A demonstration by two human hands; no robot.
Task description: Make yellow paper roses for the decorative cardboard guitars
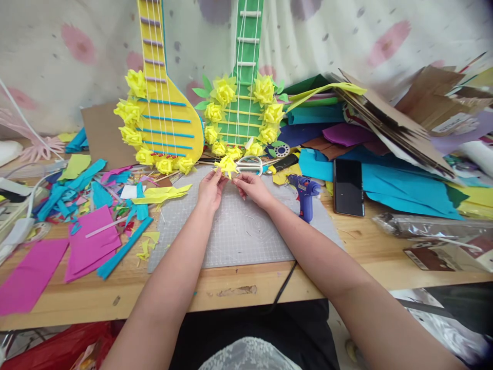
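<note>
Over the far part of the grey cutting mat (pixel 246 246), a small yellow paper flower (pixel 226 164) is between my hands. My left hand (pixel 211 188) pinches it from the left, near its base. On the other side my right hand (pixel 252 188) has its fingers closed, with thumb and fingertip at the lower petal edge. White-handled scissors (pixel 250 165) lie just beyond my right fingers. Behind the hands stands a green guitar-shaped craft (pixel 246 110) ringed with yellow flowers. To its left leans a yellow one (pixel 173 110) with similar flowers along its side.
A blue hot glue gun (pixel 305 194) stands on the mat's right side, with a phone (pixel 348 187) beyond it. Crepe paper scraps (pixel 96 192) and pink sheets (pixel 94 241) cover the left. Cardboard (pixel 400 123) and coloured paper pile up at the right.
</note>
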